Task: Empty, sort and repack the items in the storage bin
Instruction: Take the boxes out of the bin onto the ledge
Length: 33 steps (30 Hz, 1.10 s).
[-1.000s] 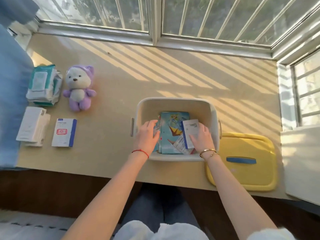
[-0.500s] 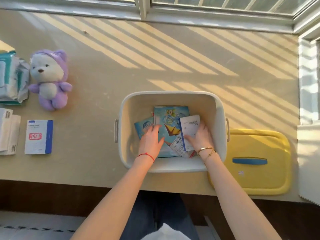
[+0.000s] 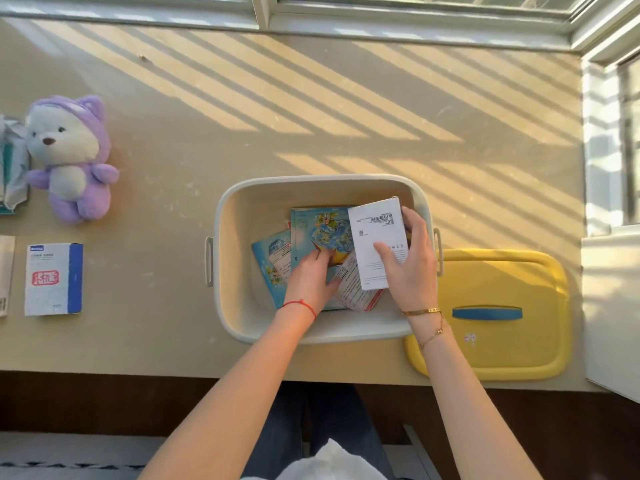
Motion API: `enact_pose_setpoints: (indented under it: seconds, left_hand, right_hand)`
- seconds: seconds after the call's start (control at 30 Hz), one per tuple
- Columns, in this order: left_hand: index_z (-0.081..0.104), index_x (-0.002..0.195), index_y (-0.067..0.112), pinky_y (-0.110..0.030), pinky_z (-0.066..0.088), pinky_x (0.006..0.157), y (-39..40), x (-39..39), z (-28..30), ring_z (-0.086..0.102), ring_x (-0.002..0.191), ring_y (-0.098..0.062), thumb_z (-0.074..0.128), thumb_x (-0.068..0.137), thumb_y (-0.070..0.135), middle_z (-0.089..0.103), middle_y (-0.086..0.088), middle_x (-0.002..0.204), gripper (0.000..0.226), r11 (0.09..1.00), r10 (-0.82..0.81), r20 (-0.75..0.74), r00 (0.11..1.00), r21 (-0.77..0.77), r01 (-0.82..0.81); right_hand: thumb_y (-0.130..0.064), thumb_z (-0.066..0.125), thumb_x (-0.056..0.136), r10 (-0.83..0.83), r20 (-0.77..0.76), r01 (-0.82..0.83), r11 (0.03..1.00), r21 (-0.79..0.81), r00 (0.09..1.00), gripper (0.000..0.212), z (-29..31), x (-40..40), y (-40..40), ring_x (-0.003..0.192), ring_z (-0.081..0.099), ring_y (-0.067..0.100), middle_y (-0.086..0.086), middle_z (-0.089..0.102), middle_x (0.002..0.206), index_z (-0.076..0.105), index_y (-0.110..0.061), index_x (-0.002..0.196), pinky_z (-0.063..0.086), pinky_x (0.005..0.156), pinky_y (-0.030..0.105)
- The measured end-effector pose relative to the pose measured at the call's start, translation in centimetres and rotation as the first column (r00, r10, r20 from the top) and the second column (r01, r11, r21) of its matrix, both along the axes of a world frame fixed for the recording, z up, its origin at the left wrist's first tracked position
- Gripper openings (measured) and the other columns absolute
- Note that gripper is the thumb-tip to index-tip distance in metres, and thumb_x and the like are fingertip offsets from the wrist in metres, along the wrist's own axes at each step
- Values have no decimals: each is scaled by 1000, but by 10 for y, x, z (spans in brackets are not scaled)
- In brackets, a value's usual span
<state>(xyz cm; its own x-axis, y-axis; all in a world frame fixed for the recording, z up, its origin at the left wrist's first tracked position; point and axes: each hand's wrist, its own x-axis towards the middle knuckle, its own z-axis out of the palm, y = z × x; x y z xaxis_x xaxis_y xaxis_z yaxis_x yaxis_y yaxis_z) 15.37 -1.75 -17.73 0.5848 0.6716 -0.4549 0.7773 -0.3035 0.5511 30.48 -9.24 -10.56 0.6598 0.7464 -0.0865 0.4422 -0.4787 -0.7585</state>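
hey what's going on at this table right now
A person is going through a white storage bin on the table. Their right hand holds a white box in a grip above the bin, while the left hand rests on the colourful booklets inside it. The yellow lid lies to the right. A purple plush bear and a blue-and-white box sit out on the left.

At the left edge of the frame a crumpled packet (image 3: 12,164) and, lower, a white box (image 3: 5,275) are cut off. The print on the white carton (image 3: 377,242) in the right hand (image 3: 410,268) is too small to read. The left hand (image 3: 311,280) covers the lower part of the picture books (image 3: 323,226); a leaflet (image 3: 353,292) lies partly under the carton.
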Motion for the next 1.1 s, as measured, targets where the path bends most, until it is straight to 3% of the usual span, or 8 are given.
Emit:
enact_pose_setpoints:
  seconds: [0.1, 0.17, 0.27, 0.47, 0.7, 0.83, 0.93, 1.1]
  left_hand:
    - [50, 122, 15, -39, 49, 84, -11, 18, -5, 51, 111, -25, 73, 78, 24, 55, -6, 120, 51, 999, -24, -31, 999, -33, 23]
    - [47, 121, 14, -40, 49, 81, -18, 27, -8, 51, 110, -27, 75, 76, 23, 55, -8, 119, 54, 998, -9, -41, 999, -65, 6]
    - [45, 120, 13, -40, 49, 80, -26, 34, -12, 51, 106, -29, 76, 75, 21, 58, -10, 113, 54, 997, -7, -67, 998, -80, 1]
    - [42, 128, 10, -39, 45, 92, -25, 38, -8, 42, 119, -30, 76, 72, 13, 43, -12, 128, 65, 999, 38, -133, 990, 35, -34]
    - [39, 130, 16, -43, 50, 83, -25, 37, -7, 47, 109, -29, 75, 74, 15, 61, -11, 100, 67, 991, 97, -87, 991, -81, -104]
    - [41, 127, 16, -45, 47, 85, -25, 38, -10, 43, 115, -30, 76, 74, 17, 60, -10, 113, 63, 995, 64, -111, 992, -63, -71]
    - [45, 120, 17, -41, 44, 88, -24, 38, -11, 44, 114, -28, 77, 74, 18, 55, -8, 119, 56, 998, 62, -179, 982, 14, -60]
    - [45, 114, 12, -43, 45, 88, -10, 18, -8, 47, 109, -31, 85, 64, 24, 50, -11, 118, 65, 963, 265, -232, 936, 109, -245]
  right_hand:
    - [-14, 68, 86, -53, -32, 56, 995, 78, 998, 60, 13, 0, -10, 118, 50, 13, -1, 53, 131, 39, -16, 138, 43, 100, 29]
    - [-17, 68, 86, -108, -72, 115, 988, 103, 992, 61, 17, 1, -18, 113, 53, 15, 1, 55, 128, 38, -18, 139, 47, 94, 34]
    - [-19, 68, 87, -147, -108, 161, 979, 128, 983, 60, 22, 4, -27, 108, 55, 16, 0, 57, 121, 38, -19, 139, 51, 86, 31]
    - [-19, 70, 86, -142, -132, 161, 977, 142, 981, 61, 22, 7, -36, 108, 57, 17, 0, 59, 122, 40, -19, 138, 53, 84, 32]
    - [-20, 70, 86, -142, -112, 157, 978, 139, 984, 59, 20, 7, -40, 111, 53, 8, -2, 58, 125, 40, -19, 137, 50, 86, 25]
    - [-20, 70, 86, -141, -103, 155, 977, 145, 985, 59, 19, 7, -40, 109, 53, 6, -1, 58, 125, 41, -17, 137, 46, 85, 16]
    - [-20, 70, 86, -140, -99, 154, 977, 146, 985, 59, 17, 7, -40, 109, 54, 8, -1, 59, 124, 41, -18, 137, 47, 86, 19]
    - [-21, 69, 87, -128, -90, 139, 982, 131, 988, 59, 17, 6, -40, 109, 53, 10, -1, 57, 126, 40, -20, 138, 50, 86, 25]
